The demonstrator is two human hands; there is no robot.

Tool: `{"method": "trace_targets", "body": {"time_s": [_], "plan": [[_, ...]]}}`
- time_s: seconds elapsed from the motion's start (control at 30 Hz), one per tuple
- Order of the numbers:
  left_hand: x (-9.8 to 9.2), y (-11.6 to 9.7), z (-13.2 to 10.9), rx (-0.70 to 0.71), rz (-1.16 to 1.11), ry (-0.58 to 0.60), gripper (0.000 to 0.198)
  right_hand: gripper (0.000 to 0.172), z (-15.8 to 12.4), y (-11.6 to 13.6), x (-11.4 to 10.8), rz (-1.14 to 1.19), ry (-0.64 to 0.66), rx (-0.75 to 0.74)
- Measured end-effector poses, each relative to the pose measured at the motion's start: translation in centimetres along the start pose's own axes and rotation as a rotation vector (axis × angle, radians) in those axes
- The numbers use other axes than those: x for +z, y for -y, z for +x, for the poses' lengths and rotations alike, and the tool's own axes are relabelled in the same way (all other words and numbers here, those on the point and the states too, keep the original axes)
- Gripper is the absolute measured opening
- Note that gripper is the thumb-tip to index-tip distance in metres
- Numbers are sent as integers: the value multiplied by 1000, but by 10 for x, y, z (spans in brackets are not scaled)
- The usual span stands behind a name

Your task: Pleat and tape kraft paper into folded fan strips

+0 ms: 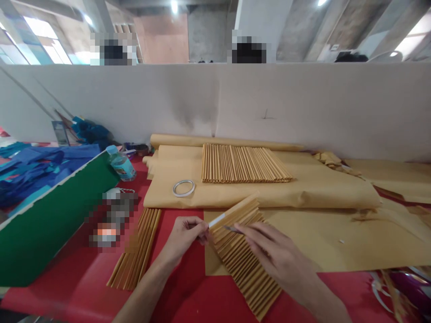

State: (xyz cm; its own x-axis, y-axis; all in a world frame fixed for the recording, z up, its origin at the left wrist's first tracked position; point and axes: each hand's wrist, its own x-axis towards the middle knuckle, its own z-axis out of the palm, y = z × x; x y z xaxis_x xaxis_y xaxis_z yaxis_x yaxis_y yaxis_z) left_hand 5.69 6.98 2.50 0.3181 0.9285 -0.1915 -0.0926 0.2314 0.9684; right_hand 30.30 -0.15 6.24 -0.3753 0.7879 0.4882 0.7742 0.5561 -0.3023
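Note:
A pleated fan of tan kraft paper (247,264) lies slanted on the red table in front of me. My left hand (185,237) is closed in a pinch on the end of a white tape strip (217,220) that runs along the fan's upper left edge. My right hand (272,253) rests on the pleats, fingers together, its fingertips on a small thin grey thing (232,229) I cannot make out.
A roll of white tape (183,188) and a second pleated stack (242,163) lie on kraft paper rolls (269,193) behind. Another folded piece (136,255) lies left. A green board (50,220), a water bottle (121,163) and blue cloth (30,168) stand far left. A white partition (303,107) runs behind.

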Motion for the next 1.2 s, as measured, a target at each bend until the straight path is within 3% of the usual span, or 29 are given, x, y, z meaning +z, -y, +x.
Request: {"method": "trace_targets", "body": {"time_s": [0.23, 0.8, 1.2], "plan": [[0, -2, 0, 11, -2, -21, 28, 32, 15, -11, 31, -52, -12, -146], [0, -1, 0, 46, 37, -5, 30, 43, 8, -13, 32, -157, 10, -168], [1, -2, 0, 48, 30, -19, 29, 38, 7, -8, 36, -215, -32, -190]]}}
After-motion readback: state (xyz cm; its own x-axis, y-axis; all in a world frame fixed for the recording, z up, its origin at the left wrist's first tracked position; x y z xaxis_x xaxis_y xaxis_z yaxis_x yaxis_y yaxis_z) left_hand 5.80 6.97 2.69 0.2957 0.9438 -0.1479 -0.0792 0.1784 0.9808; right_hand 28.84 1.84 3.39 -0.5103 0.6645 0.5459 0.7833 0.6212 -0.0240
